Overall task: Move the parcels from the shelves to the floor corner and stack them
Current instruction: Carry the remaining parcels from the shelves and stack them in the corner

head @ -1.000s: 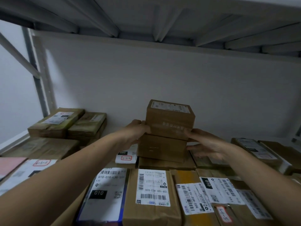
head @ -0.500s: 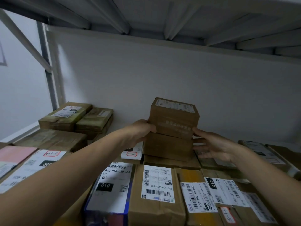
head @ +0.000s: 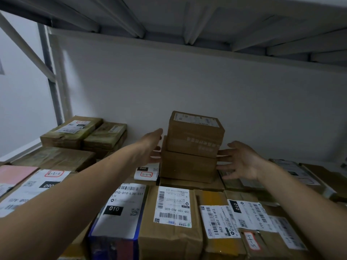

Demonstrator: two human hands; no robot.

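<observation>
Two brown cardboard parcels stand stacked at the back of the shelf: a top parcel [head: 195, 134] with a white label, skewed on a lower parcel [head: 188, 166]. My left hand [head: 150, 145] is at the stack's left side with fingers straight, fingertips near the boxes' left edge. On the other side my right hand [head: 238, 160] spreads its fingers, the tips touching the lower parcel's right edge. Neither hand grips a box.
Several labelled parcels [head: 171, 218] fill the shelf in front of the stack, under my arms. Flat brown parcels [head: 75, 132] lie at the back left by the grey upright [head: 52, 87]. The white wall [head: 206, 91] is behind; the upper shelf [head: 187, 19] is low overhead.
Both hands let go of the stacked parcels and opened, fingers now straight beside them. The view has moved closer and slightly left.
</observation>
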